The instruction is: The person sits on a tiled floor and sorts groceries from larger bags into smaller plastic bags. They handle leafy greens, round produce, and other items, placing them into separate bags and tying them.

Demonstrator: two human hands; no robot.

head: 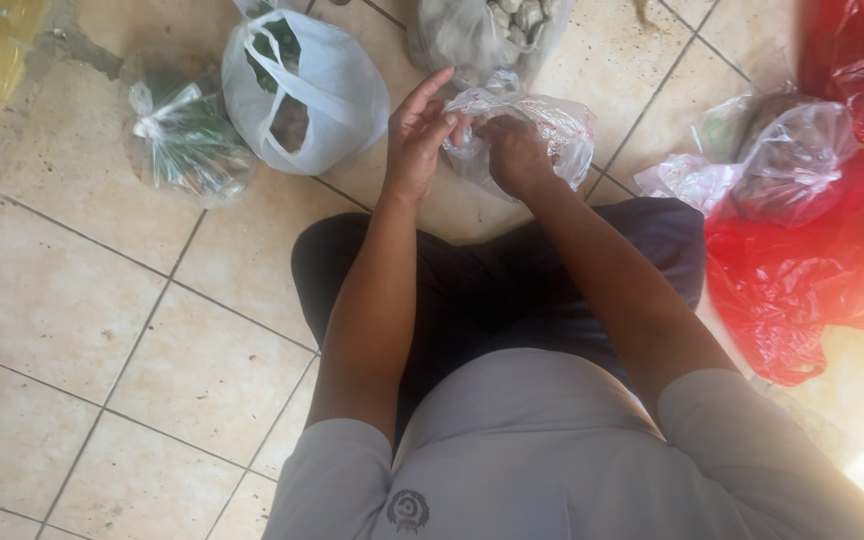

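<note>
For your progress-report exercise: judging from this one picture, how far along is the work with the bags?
Looks done: the knotted clear bag of greens sits on the floor tiles. In hand: both the left hand and right hand grip a small clear bag. Left: the white bag gapes open, and red bags lie loose.

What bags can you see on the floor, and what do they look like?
Clear bag: crinkly, held in the left hand and right hand.
White bag: left of the hands, with handles, something green showing.
Knotted clear bag: far left, green leaves inside.
Grey-clear bag: top, pale lumps inside.
Red bag: right, crumpled.
Pale clear bag: above the red one.
</note>
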